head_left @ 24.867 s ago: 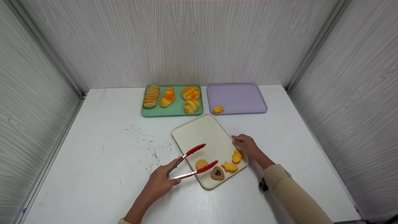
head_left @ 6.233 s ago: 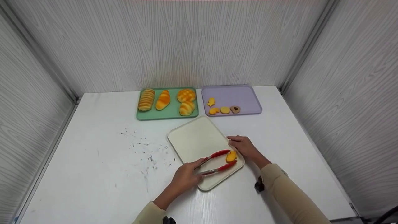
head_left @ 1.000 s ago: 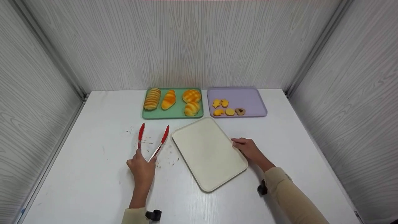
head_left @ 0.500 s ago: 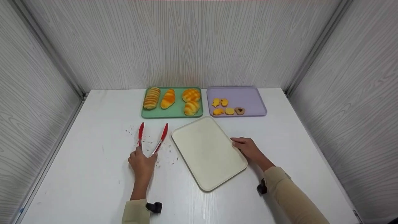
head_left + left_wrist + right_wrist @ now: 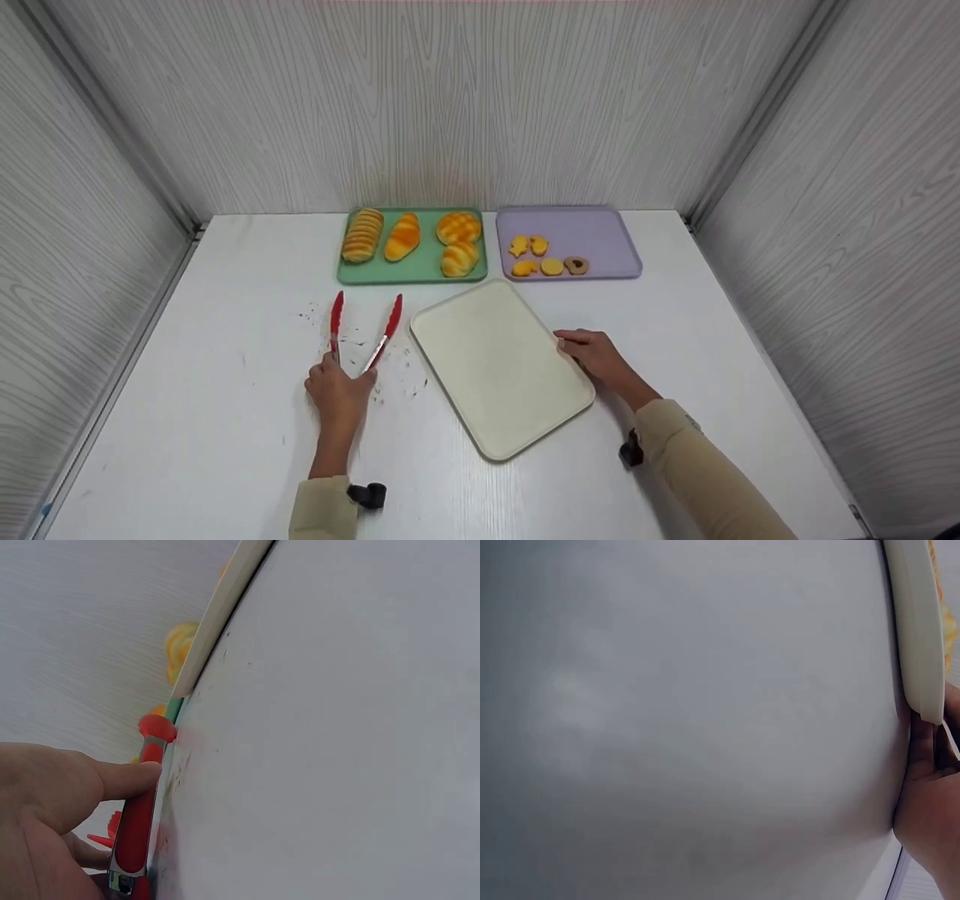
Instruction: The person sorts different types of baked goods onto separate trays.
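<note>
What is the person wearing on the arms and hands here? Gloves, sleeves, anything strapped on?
Both hands are bare, no gloves. The left hand and right hand come out of long beige sleeves, the left one ending at a cuff. A small black device sits at each wrist, one by the left cuff and one under the right sleeve. No rings, watches or markings show.

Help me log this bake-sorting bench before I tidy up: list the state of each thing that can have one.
Red-tipped metal tongs: lying on the table, arms spread.
Cream rectangular tray: empty.
Lilac tray: holds five small biscuits.
Green tray: holds four bread rolls.
Left hand: resting on the tongs' hinge end.
Right hand: touching the cream tray's edge.
</note>
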A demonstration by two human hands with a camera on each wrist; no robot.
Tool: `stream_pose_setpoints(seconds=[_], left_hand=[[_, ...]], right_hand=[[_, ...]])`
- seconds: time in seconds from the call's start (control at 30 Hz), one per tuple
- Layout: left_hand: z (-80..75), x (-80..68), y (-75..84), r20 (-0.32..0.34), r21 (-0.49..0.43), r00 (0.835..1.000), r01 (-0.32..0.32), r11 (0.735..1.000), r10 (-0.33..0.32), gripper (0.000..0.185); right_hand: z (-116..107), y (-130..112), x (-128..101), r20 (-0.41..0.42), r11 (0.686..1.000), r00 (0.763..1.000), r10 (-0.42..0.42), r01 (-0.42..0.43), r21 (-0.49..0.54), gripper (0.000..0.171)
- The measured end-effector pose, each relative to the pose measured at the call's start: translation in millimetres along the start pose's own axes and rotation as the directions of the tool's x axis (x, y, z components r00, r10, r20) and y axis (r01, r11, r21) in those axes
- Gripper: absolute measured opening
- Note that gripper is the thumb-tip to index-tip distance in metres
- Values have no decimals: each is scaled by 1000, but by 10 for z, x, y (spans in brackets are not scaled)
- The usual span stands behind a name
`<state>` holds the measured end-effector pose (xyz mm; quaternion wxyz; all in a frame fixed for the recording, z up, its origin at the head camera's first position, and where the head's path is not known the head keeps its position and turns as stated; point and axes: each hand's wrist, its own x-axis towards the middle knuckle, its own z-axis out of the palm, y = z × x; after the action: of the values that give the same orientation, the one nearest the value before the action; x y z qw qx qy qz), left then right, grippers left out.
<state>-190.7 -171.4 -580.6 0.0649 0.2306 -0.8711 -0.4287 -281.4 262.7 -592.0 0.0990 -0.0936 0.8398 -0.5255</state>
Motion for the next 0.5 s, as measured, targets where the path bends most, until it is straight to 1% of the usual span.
stream_pose_setpoints(seconds=[0.17,0.3,0.5], left_hand=[[-6,1,7,11,14,1000,-10,1000,10,79],[-16,-5,5,22,14,1000,-16,1000,16,79],[-22,-17,-23,29,7,999,-23,1000,23,80]], right_hand=[[26,-18,12,-39,1000,999,11,-10,24,37],[44,-22,19,-67,998,997,38,-34,56,37],[49,-3,11,-72,996,995,69,-64,70,38]])
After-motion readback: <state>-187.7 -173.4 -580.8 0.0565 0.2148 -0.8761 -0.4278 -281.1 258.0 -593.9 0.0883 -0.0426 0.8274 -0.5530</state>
